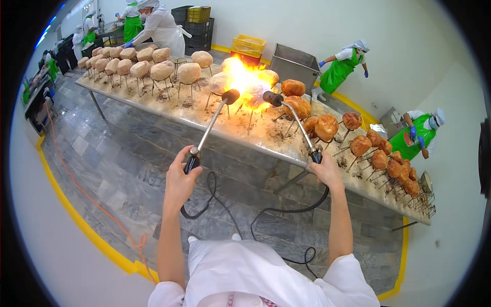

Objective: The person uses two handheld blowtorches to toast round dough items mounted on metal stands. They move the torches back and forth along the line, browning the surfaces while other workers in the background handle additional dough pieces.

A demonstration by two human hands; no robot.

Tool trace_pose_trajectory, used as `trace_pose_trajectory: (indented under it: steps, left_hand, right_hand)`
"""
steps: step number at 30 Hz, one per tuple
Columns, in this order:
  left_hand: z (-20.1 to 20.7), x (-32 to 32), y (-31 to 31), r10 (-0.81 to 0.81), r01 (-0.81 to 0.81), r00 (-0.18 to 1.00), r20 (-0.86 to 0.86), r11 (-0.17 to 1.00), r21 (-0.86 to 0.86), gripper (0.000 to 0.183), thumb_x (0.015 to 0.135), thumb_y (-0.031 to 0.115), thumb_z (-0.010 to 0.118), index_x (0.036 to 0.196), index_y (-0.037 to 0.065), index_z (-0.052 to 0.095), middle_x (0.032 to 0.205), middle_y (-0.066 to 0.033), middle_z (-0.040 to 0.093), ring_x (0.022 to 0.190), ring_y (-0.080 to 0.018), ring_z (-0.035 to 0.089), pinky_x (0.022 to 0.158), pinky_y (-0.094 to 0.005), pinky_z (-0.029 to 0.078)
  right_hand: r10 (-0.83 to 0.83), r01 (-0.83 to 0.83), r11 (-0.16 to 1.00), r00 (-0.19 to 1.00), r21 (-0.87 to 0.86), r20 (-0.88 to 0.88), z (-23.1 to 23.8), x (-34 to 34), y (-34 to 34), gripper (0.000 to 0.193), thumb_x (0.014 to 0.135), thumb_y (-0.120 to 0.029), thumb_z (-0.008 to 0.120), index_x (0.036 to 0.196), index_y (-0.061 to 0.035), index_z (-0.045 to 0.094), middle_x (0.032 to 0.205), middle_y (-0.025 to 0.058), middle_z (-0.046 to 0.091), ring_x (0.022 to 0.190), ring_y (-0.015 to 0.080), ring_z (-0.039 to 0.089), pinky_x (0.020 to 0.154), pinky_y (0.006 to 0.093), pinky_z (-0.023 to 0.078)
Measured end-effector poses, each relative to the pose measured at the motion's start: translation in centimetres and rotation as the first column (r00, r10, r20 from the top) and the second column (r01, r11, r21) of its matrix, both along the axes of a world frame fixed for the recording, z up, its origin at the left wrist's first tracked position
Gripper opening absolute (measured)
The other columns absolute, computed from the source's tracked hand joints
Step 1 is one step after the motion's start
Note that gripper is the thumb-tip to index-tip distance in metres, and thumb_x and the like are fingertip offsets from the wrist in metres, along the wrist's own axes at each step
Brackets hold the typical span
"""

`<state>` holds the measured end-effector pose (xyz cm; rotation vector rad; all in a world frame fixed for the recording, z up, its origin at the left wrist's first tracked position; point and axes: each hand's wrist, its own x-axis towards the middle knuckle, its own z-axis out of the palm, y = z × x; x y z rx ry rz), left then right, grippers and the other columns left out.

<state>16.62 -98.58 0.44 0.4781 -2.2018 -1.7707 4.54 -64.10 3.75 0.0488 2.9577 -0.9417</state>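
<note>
My left hand point(179, 178) is closed round the black handle of a gas torch point(211, 127), its metal tube slanting up to a dark burner head. My right hand point(328, 171) grips a second gas torch point(300, 121), angled up and to the left. Bright flame point(249, 81) fills the space between the two burner heads and largely hides the lump of meat there. To the left, rows of pale lumps, apparently meat point(162, 70), sit on thin metal stands. Browned lumps point(326, 127) stand to the right of the flame.
A long, scorched table point(204, 113) carries the stands. Black hoses point(291, 210) trail from the torches over the tiled floor; an orange hose point(102, 209) lies at left. Beyond stand a metal bin point(295, 64), yellow crates point(249, 45), and several co-workers, one in a green apron point(341, 70).
</note>
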Motion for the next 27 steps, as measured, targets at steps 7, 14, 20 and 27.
trace_pose_trajectory:
  steps: [7,14,20,27]
  left_hand:
    - [0.4,0.6,-1.9,-0.105,0.105,0.994,-0.001,0.994,-0.017,0.051,0.072,0.004,0.064,0.122,0.009,0.051,0.068,-0.0055,0.059,0.051,-0.0106,0.050,0.049,-0.0270,0.039]
    - [1.0,-3.1,-5.0,-0.159,0.159,0.986,-0.044,0.987,-0.004,0.050,0.074,0.007,0.064,0.122,0.004,0.050,0.068,-0.0068,0.060,0.046,-0.0112,0.051,0.044,-0.0280,0.041]
    - [0.2,-3.9,-7.1,-0.130,0.130,0.992,-0.007,0.991,0.015,0.053,0.075,0.006,0.063,0.125,-0.002,0.046,0.068,-0.0066,0.059,0.045,-0.0106,0.051,0.041,-0.0255,0.039]
    - [0.1,-2.4,-7.8,-0.158,0.158,0.987,0.024,0.987,0.015,0.052,0.077,0.003,0.062,0.126,-0.003,0.044,0.063,-0.0040,0.055,0.043,-0.0080,0.048,0.036,-0.0235,0.035]
  right_hand:
    - [0.040,-0.014,0.981,0.990,0.193,-0.134,2.0,-2.7,1.7,0.022,0.071,-0.011,0.064,0.078,0.0026,0.048,0.053,0.0060,0.049,0.038,0.0155,0.050,0.036,0.0291,0.041]
    - [0.025,-0.040,0.985,0.996,0.168,0.090,6.3,0.4,0.2,0.025,0.067,-0.015,0.064,0.081,0.0020,0.051,0.058,0.0082,0.053,0.041,0.0173,0.053,0.039,0.0307,0.043]
    - [0.062,-0.079,0.983,0.993,0.168,0.103,7.6,-0.1,-1.9,0.025,0.068,-0.016,0.065,0.076,0.0028,0.050,0.058,0.0087,0.053,0.043,0.0169,0.055,0.039,0.0307,0.043]
    - [0.169,-0.192,0.942,0.980,0.276,0.104,11.2,-2.8,-5.2,0.027,0.070,-0.014,0.067,0.080,0.0061,0.053,0.056,0.0065,0.053,0.041,0.0146,0.053,0.038,0.0295,0.042]
